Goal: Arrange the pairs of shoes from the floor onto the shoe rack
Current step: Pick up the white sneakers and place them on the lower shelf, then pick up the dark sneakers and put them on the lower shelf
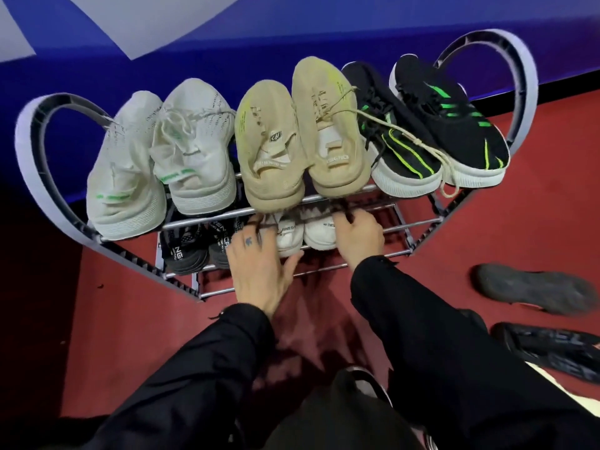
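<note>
A grey shoe rack stands against the blue wall. Its top shelf carries a white pair, a beige pair and a black pair with green stripes. On the lower shelf sit a black pair at the left and a white pair in the middle. My left hand rests with fingers spread against the left white shoe. My right hand grips the right white shoe's heel, fingers curled under the top shelf.
Two dark shoes lie on the red carpet at the right. The rack's lower shelf has bare bars right of the white pair. My black sleeves and knees fill the bottom of the view.
</note>
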A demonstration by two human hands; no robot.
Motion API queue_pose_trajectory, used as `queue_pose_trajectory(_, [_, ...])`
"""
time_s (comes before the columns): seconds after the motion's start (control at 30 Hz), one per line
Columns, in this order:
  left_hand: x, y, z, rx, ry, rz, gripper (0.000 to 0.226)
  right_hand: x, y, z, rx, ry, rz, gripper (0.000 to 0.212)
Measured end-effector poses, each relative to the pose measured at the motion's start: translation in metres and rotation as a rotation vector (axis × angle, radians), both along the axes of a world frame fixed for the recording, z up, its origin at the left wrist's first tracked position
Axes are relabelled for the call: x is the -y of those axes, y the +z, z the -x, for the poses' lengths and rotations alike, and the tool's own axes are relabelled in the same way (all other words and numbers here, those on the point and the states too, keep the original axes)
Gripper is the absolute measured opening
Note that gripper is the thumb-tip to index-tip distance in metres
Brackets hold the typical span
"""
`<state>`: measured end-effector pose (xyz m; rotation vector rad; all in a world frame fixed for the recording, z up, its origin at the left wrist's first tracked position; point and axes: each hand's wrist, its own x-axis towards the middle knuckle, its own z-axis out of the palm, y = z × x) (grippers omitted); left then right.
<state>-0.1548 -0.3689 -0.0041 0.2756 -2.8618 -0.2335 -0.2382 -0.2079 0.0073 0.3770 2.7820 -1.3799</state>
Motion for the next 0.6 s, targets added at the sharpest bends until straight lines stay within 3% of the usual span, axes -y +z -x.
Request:
queue_pose_trajectory(0.1, [0.0, 0.008, 0.008, 0.074, 0.066, 0.07, 0.057, 0.007, 0.003, 0.004, 0.043, 0.113, 0.031, 0.039])
queue_pose_trajectory(0.27, [-0.007, 0.01, 0.005, 0.074, 0.001, 0.109, 0.06, 0.003, 0.0, -0.001, 0.095, 0.281, -0.044, 0.046])
queue_pose_trajectory(0.37, [-0.013, 0.008, -0.002, 0.006, 0.017, 0.062, 0.065, -0.007, 0.007, -0.008, 0.065, 0.292, -0.013, 0.035])
queue_pose_trajectory(0.5, [-0.048, 0.003, -0.02, -0.145, -0.314, -0.066, 0.061, -0.04, 0.01, -0.047, -0.054, 0.193, 0.149, 0.037])
queue_pose_trajectory(0.6, [-0.09, -0.01, -0.032, 0.017, -0.592, -0.247, 0.058, -0.083, -0.014, -0.095, -0.025, 0.11, 0.158, 0.034])
